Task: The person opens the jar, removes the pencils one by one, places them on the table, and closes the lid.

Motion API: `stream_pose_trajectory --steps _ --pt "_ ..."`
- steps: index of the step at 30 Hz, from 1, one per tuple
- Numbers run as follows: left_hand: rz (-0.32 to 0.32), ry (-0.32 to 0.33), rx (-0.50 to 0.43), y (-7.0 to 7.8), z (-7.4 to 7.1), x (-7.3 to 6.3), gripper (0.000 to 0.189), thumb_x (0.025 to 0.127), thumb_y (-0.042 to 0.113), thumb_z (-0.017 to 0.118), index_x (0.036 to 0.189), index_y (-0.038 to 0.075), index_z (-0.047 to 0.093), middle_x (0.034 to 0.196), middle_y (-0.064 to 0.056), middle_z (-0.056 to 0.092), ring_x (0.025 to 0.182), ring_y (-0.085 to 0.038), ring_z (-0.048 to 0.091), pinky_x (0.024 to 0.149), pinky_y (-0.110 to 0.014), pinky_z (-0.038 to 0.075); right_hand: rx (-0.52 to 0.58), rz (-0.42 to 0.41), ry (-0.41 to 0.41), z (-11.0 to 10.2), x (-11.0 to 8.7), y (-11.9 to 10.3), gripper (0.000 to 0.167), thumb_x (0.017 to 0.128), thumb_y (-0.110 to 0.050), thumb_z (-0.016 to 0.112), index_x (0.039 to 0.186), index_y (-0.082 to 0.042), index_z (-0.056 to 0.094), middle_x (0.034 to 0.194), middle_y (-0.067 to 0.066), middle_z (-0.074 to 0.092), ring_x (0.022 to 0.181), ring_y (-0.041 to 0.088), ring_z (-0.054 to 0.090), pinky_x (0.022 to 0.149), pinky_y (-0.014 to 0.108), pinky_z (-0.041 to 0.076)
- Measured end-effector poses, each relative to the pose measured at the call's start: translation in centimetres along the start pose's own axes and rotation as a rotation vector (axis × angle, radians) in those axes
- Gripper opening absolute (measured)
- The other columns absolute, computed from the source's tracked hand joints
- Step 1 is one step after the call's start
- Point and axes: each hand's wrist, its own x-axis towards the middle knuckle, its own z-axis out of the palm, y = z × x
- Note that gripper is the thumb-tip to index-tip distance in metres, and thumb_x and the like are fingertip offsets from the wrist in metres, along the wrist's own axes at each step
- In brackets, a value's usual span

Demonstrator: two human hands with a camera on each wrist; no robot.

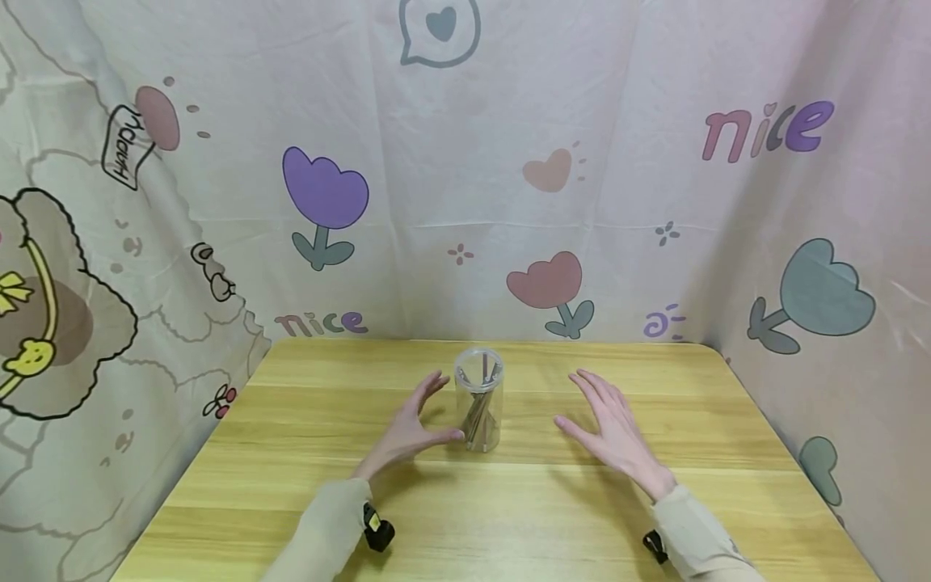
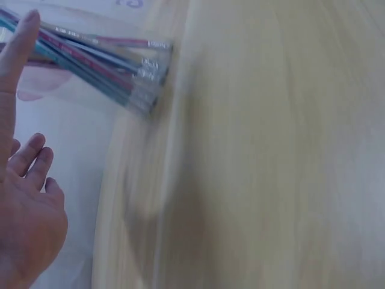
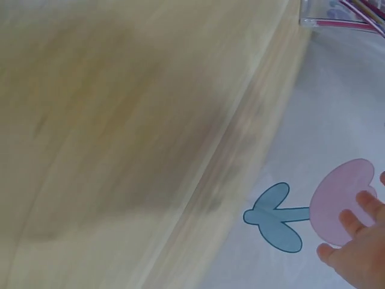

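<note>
A clear plastic jar stands upright on the wooden table, with several thin, pencil-like sticks leaning inside it. Beside its left wall is my left hand, fingers spread and thumb tip right at the jar's lower side. In the left wrist view the sticks show red, teal and dark shafts with printing near their ends. Off to the jar's right, my right hand hovers with spread fingers and holds nothing. The right wrist view catches just a corner of the jar.
A pale curtain with printed flowers and words hangs behind the table's far edge. More printed cloth hangs along the left, and another stretch along the right. Small black devices sit at both wrists.
</note>
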Motion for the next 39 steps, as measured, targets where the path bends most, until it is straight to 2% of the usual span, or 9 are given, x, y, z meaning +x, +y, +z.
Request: stream_pose_trajectory --steps 5,8,15,19,24,31,39 --pt "0.019 -0.008 -0.064 0.6 1.1 0.9 0.118 0.072 0.029 0.092 0.161 0.016 0.017 0.164 -0.013 0.034 0.153 -0.034 0.03 0.127 -0.054 0.025 0.068 0.002 0.027 0.0 0.2 -0.4 0.073 0.089 -0.037 0.073 0.15 -0.01 0.044 0.158 0.016 0.041 0.145 0.039 0.036 0.121 0.068 0.024" --pt "0.029 -0.001 -0.072 0.9 1.7 1.4 0.119 0.07 0.028 0.093 0.16 0.012 0.018 0.161 -0.016 0.036 0.15 -0.034 0.034 0.127 -0.049 0.029 0.082 -0.007 0.053 0.1 0.3 -0.6 0.07 0.089 -0.036 0.073 0.149 -0.011 0.047 0.157 0.016 0.043 0.143 0.038 0.038 0.12 0.068 0.026" --pt "0.004 0.01 -0.093 1.6 2.9 2.0 0.117 0.069 0.031 0.094 0.16 0.018 0.021 0.159 -0.017 0.04 0.148 -0.039 0.036 0.125 -0.056 0.03 0.096 -0.038 0.097 0.2 0.4 -0.9 0.066 0.087 -0.032 0.075 0.145 -0.012 0.051 0.154 0.015 0.046 0.14 0.037 0.042 0.116 0.068 0.03" --pt "0.009 0.021 -0.103 1.9 3.4 2.1 0.118 0.068 0.033 0.094 0.159 0.014 0.021 0.161 -0.02 0.036 0.148 -0.043 0.036 0.123 -0.062 0.03 0.114 -0.033 0.108 0.1 0.4 -1.0 0.065 0.087 -0.029 0.075 0.145 -0.013 0.052 0.154 0.014 0.046 0.14 0.036 0.042 0.115 0.068 0.031" --pt "0.032 0.033 -0.102 2.0 3.9 2.2 0.118 0.069 0.033 0.094 0.158 0.009 0.022 0.162 -0.02 0.033 0.149 -0.042 0.033 0.123 -0.06 0.03 0.127 -0.036 0.113 0.0 0.4 -1.3 0.063 0.087 -0.028 0.075 0.144 -0.014 0.053 0.154 0.013 0.047 0.14 0.036 0.042 0.115 0.069 0.031" --pt "0.06 0.042 -0.078 2.1 4.3 2.2 0.109 0.073 0.029 0.091 0.155 0.004 0.025 0.157 -0.023 0.039 0.146 -0.045 0.036 0.119 -0.064 0.034 0.134 -0.061 0.128 -0.1 0.7 -1.8 0.062 0.085 -0.025 0.077 0.142 -0.012 0.055 0.152 0.014 0.049 0.138 0.036 0.044 0.114 0.068 0.032" --pt "0.071 0.034 -0.058 2.0 4.2 1.7 0.105 0.072 0.027 0.092 0.154 0.003 0.03 0.156 -0.019 0.042 0.144 -0.044 0.04 0.119 -0.064 0.036 0.182 -0.063 0.115 -0.3 0.8 -2.6 0.061 0.086 -0.024 0.076 0.142 -0.014 0.055 0.153 0.012 0.048 0.139 0.036 0.043 0.113 0.069 0.034"
